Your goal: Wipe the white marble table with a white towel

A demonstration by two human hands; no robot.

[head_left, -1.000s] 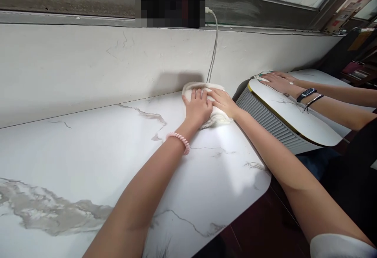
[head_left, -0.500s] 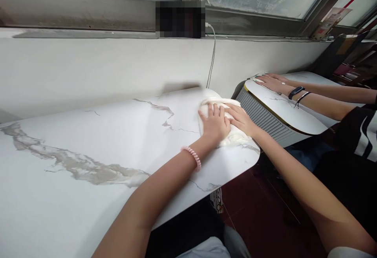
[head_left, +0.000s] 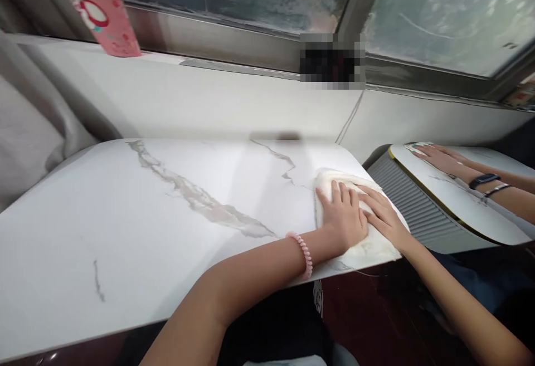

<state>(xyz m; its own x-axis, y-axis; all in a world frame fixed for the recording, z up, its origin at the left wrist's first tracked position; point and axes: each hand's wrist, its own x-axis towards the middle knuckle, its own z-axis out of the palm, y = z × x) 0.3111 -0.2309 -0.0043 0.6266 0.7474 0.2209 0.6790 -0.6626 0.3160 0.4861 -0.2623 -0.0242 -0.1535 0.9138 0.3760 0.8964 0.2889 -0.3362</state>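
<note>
A white cloth (head_left: 378,243) lies spread over the right end of a white marble-patterned tabletop (head_left: 137,232), reaching its near right edge. My left hand (head_left: 343,214) rests palm down on the cloth, fingers stretched and spread. Just right of it, my right hand (head_left: 384,215) also lies flat on the cloth with its fingers extended. The two hands touch or overlap near the left thumb side; which exactly is hard to make out. A pink coiled band (head_left: 301,254) circles my left wrist.
Another person's hands (head_left: 441,157) rest on a cloth on a second marble-patterned table (head_left: 451,193) at the right. Behind stand a white wall (head_left: 209,104), windows and a pink box (head_left: 104,15) on the sill. Grey fabric (head_left: 37,126) hangs at the left.
The view has turned left, bringing the pink box and grey fabric in. Both hands and the cloth have slid across the tabletop towards its near right edge.
</note>
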